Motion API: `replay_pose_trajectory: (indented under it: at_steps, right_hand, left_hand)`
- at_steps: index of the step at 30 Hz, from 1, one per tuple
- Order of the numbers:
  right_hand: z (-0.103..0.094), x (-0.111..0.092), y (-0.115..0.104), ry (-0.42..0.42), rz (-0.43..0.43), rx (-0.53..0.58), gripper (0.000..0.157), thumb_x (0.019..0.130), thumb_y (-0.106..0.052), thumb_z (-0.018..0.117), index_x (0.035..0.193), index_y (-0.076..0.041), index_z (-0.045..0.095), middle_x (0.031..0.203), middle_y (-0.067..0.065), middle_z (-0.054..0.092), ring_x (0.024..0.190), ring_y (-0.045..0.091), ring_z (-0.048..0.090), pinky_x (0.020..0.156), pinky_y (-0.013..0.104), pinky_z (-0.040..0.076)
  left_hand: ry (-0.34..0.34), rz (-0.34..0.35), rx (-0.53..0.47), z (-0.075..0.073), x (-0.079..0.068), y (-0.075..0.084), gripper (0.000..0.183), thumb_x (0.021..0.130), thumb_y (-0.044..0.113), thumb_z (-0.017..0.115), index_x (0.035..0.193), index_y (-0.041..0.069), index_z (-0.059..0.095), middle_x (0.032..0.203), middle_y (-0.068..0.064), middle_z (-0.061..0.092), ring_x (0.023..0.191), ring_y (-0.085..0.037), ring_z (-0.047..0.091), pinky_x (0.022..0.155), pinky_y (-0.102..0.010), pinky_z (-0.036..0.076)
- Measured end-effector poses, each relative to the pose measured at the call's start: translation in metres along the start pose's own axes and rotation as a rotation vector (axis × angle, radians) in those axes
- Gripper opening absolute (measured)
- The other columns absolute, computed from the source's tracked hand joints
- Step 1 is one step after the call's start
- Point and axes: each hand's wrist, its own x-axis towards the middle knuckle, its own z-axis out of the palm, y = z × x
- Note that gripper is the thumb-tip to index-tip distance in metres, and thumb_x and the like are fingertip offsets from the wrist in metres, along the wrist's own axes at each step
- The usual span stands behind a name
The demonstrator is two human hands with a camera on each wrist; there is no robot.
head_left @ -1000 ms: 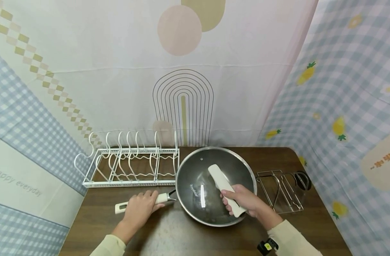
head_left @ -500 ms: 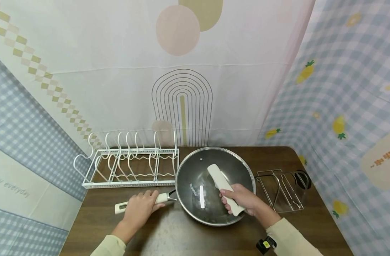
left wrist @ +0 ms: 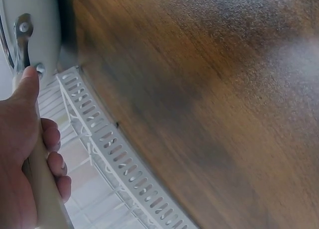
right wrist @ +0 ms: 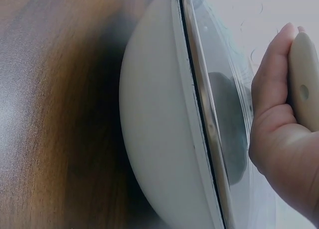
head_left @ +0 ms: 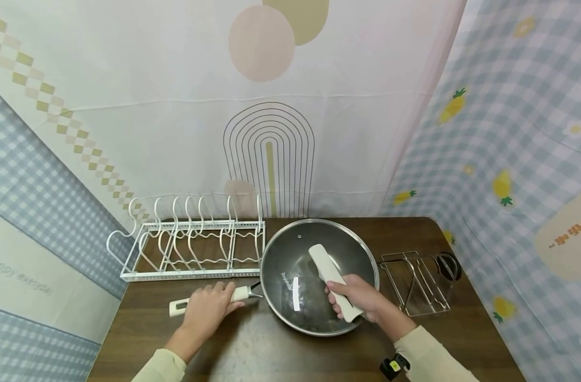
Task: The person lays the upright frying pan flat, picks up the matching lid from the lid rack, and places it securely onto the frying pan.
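Observation:
A wok (right wrist: 154,114) with a pale outside stands on the table, covered by a glass lid (head_left: 295,260) with a metal rim. My left hand (head_left: 208,310) grips the wok's cream handle (head_left: 178,307), its thumb stretched along toward the metal bracket (left wrist: 23,30). On top of the lid, my right hand (head_left: 354,297) holds the long cream lid handle (head_left: 326,265), fingers wrapped around its near half. The right wrist view shows the lid's rim (right wrist: 209,119) lying along the wok's edge, with a thin dark line between them.
A white wire rack (head_left: 190,274) with upright curved dividers stands at the back left, close to the wok. Right of the wok is a small metal wire stand (head_left: 426,292) with a black round part (head_left: 448,267). Patterned cloth (head_left: 271,159) hangs behind the wooden table (head_left: 252,350).
The head view has shifted slightly, moving the whole scene a little to the left. Both hands keep their grips, and the wok and lid stay put.

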Motion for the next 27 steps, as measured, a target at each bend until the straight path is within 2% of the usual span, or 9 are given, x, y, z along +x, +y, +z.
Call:
replay_pose_trajectory:
  at_steps: [10, 18, 27]
  right_hand:
    - [0.0053, -0.0003, -0.0001, 0.012, -0.003, 0.037, 0.029, 0.108, -0.026, 0.054, 0.106, 0.002, 0.058, 0.075, 0.0, 0.064, 0.057, 0.009, 0.061, 0.054, 0.026, 0.057]
    - [0.0091, -0.0035, -0.0004, 0.042, 0.01, 0.029, 0.031, 0.109, -0.027, 0.052, 0.105, 0.003, 0.056, 0.074, 0.001, 0.062, 0.056, 0.01, 0.061, 0.053, 0.027, 0.056]
    - [0.0093, -0.002, 0.0011, 0.032, 0.008, 0.04, 0.031, 0.109, -0.028, 0.053, 0.105, 0.002, 0.055, 0.074, 0.0, 0.062, 0.057, 0.01, 0.061, 0.053, 0.027, 0.056]
  left_hand:
    - [-0.039, -0.008, -0.021, 0.0007, -0.0001, -0.0008, 0.077, 0.101, 0.067, 0.008, 0.089, 0.008, 0.055, 0.061, -0.006, 0.054, 0.043, -0.025, 0.048, 0.035, -0.035, 0.035]
    - [-0.03, 0.01, -0.027, 0.0009, 0.0007, -0.0027, 0.077, 0.102, 0.067, 0.008, 0.089, 0.007, 0.055, 0.06, -0.007, 0.054, 0.042, -0.024, 0.048, 0.035, -0.035, 0.035]
    - [-0.029, -0.011, -0.054, 0.0024, -0.0003, -0.0024, 0.076, 0.101, 0.068, 0.009, 0.086, 0.007, 0.053, 0.06, -0.005, 0.052, 0.042, -0.023, 0.046, 0.035, -0.034, 0.034]
